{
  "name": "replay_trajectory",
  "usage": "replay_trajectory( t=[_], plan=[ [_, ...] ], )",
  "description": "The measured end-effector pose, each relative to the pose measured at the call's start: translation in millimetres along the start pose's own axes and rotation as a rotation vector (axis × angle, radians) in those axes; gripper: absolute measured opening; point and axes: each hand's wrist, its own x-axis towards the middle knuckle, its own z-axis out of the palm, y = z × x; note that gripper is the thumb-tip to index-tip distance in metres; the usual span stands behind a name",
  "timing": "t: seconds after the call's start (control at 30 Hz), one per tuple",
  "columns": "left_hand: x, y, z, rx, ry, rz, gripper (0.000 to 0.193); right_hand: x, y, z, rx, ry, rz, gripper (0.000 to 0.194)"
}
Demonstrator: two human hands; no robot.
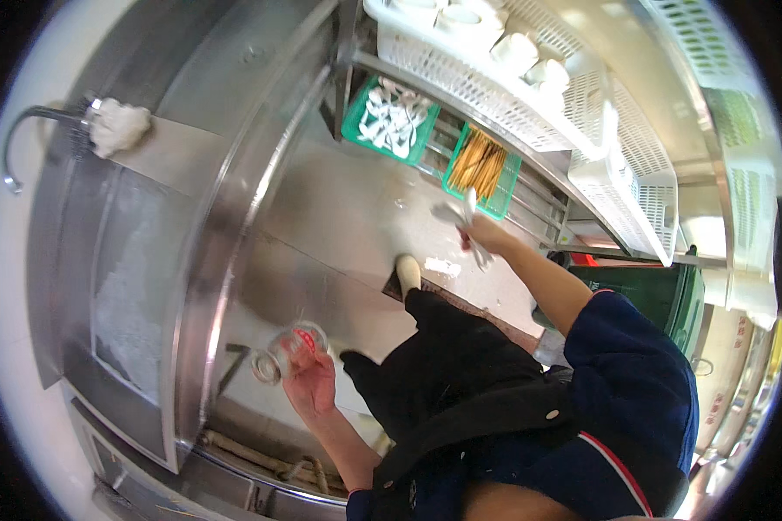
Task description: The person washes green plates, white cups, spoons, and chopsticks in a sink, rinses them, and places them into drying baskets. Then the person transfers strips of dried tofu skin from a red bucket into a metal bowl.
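In my left hand (313, 385) is a clear glass vessel (285, 355) with a red print, tilted over the floor beside the steel sink. My right hand (492, 233) is closed around several white spoons (470, 207), somewhat blurred; their exact number is unclear. Just beyond that hand, on the low rack, is a green basket (449, 176) of wooden chopsticks (479, 163). To its left on the same rack sits another green basket (352, 124), filled with white spoons (394, 120).
White perforated crates (469, 84) on the shelf above hold white cups (516, 53). A dark green bin (651, 293) stands to my right. Along the left runs a steel sink unit (234, 169) with a curved faucet (23, 120) and a bunched white cloth (118, 127).
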Motion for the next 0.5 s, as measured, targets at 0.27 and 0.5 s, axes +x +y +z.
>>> replay_trajectory(
  t=[0.27,0.5],
  plan=[
    [105.4,-40.3,-63.6,0.064,0.164,0.026,0.030,207.2,12.1,20.5,0.619,0.155,0.189,0.016],
    [157.0,-46.2,-128.8,0.094,0.406,0.137,0.028,372.5,23.2,1.7,-0.065,0.437,-0.089,0.011]
  ],
)
